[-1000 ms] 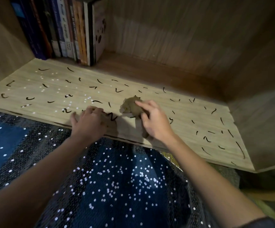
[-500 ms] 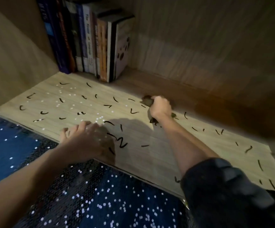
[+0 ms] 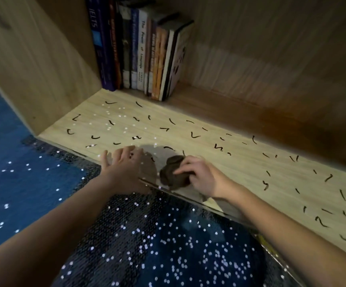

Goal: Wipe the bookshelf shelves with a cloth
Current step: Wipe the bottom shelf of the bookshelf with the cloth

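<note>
Mid-wipe: your right hand (image 3: 204, 176) grips the bunched dark-brown cloth (image 3: 173, 172) at the pale wooden shelf (image 3: 240, 170) front; left hand (image 3: 124, 164) flat, fingers spread. Sweep marks next.

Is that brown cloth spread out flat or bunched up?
Bunched up: the cloth is a crumpled lump gripped by the right hand.

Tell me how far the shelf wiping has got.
Done: only a bare patch of shelf just right of the cloth looks free of marks. In hand: the right hand grips the dark cloth at the front edge, while the left hand rests on the shelf beside it. Left: black marks cover the left, back and right of the board, plus white specks at the left.
</note>
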`<move>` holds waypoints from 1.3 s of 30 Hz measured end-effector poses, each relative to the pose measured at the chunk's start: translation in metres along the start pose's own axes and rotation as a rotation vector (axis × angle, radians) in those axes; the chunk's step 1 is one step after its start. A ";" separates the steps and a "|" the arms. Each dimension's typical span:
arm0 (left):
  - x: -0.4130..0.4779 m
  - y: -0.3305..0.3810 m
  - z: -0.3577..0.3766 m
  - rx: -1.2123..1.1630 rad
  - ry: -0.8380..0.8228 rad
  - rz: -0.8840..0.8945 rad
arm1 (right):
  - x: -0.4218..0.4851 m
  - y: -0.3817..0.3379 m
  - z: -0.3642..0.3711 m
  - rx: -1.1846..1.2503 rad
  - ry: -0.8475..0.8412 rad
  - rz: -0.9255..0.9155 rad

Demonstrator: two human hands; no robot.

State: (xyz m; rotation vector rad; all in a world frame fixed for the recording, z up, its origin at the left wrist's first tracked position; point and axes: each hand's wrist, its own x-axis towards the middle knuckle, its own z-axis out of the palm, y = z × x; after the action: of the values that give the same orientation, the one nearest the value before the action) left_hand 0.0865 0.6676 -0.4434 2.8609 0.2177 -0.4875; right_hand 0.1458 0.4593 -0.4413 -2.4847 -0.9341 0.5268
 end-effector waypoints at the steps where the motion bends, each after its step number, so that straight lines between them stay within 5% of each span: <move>1: 0.000 0.000 -0.001 0.033 -0.026 0.029 | -0.006 -0.002 -0.006 0.014 -0.022 0.022; 6: 0.001 0.000 -0.006 0.120 -0.082 0.113 | 0.025 -0.007 -0.017 -0.165 0.287 0.218; 12: -0.006 -0.016 -0.006 0.125 -0.061 0.158 | -0.002 -0.057 0.049 -0.299 0.200 0.227; 16: -0.013 -0.022 -0.001 0.061 -0.035 0.155 | -0.043 -0.086 0.056 -0.131 0.135 0.252; 24: -0.023 -0.013 0.010 -0.001 0.054 0.244 | -0.030 -0.075 0.058 -0.234 0.410 0.575; 30: -0.010 -0.022 0.012 0.001 0.098 0.229 | -0.036 -0.099 0.068 -0.120 0.404 0.313; 33: -0.005 -0.016 0.011 -0.007 0.122 0.245 | -0.034 -0.071 0.054 -0.173 0.563 0.347; 37: 0.001 -0.009 0.008 -0.037 0.150 0.266 | -0.049 -0.068 0.079 -0.158 0.473 0.396; 39: 0.007 -0.009 0.008 -0.061 0.163 0.290 | -0.054 -0.069 0.088 -0.084 0.645 0.345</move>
State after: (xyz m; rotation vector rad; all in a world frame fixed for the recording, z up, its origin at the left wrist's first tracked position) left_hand 0.0886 0.6748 -0.4553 2.8068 -0.1516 -0.1875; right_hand 0.0290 0.4915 -0.4684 -2.6344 -0.2825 -0.2265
